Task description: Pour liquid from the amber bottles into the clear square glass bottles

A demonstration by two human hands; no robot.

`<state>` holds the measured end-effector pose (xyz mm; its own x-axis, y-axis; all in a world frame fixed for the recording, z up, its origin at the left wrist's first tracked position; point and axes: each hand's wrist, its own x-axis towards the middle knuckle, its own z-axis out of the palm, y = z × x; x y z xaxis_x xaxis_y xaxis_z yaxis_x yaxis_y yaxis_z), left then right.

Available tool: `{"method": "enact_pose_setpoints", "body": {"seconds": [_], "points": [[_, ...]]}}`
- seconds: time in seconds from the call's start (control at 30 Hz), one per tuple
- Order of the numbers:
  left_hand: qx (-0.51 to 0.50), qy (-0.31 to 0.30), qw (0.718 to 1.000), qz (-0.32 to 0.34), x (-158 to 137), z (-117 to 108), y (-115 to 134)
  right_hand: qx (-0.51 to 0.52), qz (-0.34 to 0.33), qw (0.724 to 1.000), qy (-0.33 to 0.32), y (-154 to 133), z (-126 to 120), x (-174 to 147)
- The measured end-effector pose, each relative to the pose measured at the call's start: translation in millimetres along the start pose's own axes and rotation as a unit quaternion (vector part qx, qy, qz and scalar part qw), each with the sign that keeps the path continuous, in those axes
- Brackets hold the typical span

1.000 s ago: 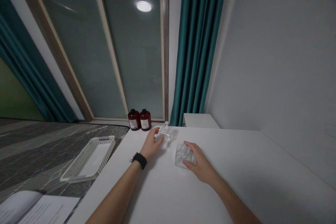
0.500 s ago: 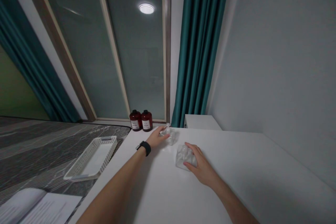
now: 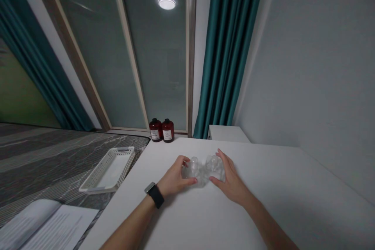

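Two clear, lumpy plastic pieces lie side by side on the white tabletop (image 3: 187, 222), close together or touching; their exact kind is hard to make out. My left hand (image 3: 174, 177), with a black-banded watch (image 3: 154, 194) on the wrist, curls round the left clear plastic piece (image 3: 195, 170), thumb along its near side. From the right, my right hand (image 3: 231, 179) grips the right clear plastic piece (image 3: 215, 165) between thumb and fingers. Part of each piece is hidden by my fingers.
Two dark red bottles (image 3: 156, 129) with white labels stand at the table's far left corner. A white basket (image 3: 84, 186) and an open book (image 3: 58, 224) lie on the dark patterned surface to the left. Beyond the far edge are a white cabinet (image 3: 228, 133) and a teal curtain (image 3: 228, 54).
My left hand has drawn its plastic piece nearer, up beside the other one. My right hand keeps its hold with little movement. The view has shifted slightly.
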<state>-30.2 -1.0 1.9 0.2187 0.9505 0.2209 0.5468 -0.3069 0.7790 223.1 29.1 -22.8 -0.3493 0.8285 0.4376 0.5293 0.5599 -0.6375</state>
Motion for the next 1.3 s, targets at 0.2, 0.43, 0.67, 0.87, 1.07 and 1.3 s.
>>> {"method": "enact_pose_setpoints", "body": {"seconds": [0.2,0.43,0.67,0.87,1.07,1.3], "points": [[0.002,-0.063,0.997,0.035,-8.3,-8.1,9.9,-0.072,-0.129,0.976,0.160,-25.4,-3.4,1.0],[-0.010,-0.088,0.994,0.071,-8.0,-7.4,5.6,-0.099,-0.211,0.964,0.126,-65.4,12.3,0.9],[-0.008,-0.094,0.993,0.064,-7.3,-7.6,8.1,-0.090,-0.187,0.969,0.132,-70.0,22.0,7.3],[-0.015,-0.104,0.992,0.065,-7.4,-9.0,9.2,-0.087,-0.199,0.967,0.135,-74.3,21.0,8.4],[-0.027,-0.124,0.990,0.069,-7.8,-11.6,6.1,-0.070,-0.211,0.968,0.115,-72.0,18.5,6.7],[-0.025,-0.124,0.989,0.073,-7.2,-17.8,6.4,-0.041,-0.163,0.976,0.141,-45.9,0.9,-0.2]]}}
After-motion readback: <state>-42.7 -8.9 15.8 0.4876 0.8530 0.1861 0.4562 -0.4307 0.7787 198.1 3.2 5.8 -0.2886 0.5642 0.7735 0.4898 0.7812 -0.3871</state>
